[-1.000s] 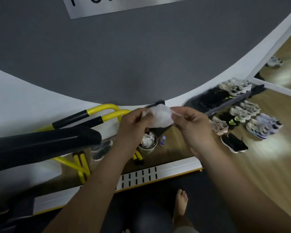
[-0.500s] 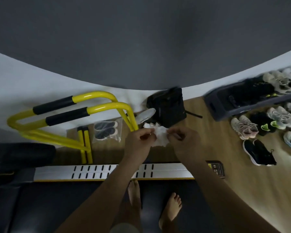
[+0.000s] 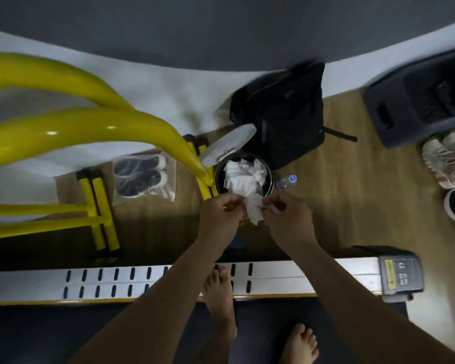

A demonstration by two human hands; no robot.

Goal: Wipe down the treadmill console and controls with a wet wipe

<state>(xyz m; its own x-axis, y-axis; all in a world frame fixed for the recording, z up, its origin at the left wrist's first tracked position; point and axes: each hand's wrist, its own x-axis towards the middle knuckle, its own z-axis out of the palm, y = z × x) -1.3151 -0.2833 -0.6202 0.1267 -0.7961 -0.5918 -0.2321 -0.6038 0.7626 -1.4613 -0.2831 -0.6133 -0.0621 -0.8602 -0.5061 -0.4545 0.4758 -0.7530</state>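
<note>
A crumpled white wet wipe (image 3: 254,209) hangs between my two hands, just in front of a small round bin (image 3: 269,183). My left hand (image 3: 220,216) pinches the wipe's left edge and my right hand (image 3: 286,216) pinches its right edge. The bin stands on the wooden floor with its grey lid (image 3: 229,145) flipped up, and it is full of crumpled white wipes (image 3: 243,177). The treadmill's silver side rail (image 3: 300,277) and dark belt (image 3: 37,334) lie below my arms. The console is out of view.
Yellow handrail tubes (image 3: 90,127) sweep in from the left, close to the bin. A black backpack (image 3: 281,114) leans behind the bin, a small bottle (image 3: 286,181) lies to its right, bagged shoes (image 3: 139,177) to its left. Sneakers (image 3: 447,158) and a dark rack (image 3: 420,101) are at right. My bare feet (image 3: 218,292) stand on the treadmill.
My view has tipped down and closer to the floor. Both hands have lowered the wipe from chest height to just in front of the open bin, crumpling it smaller.
</note>
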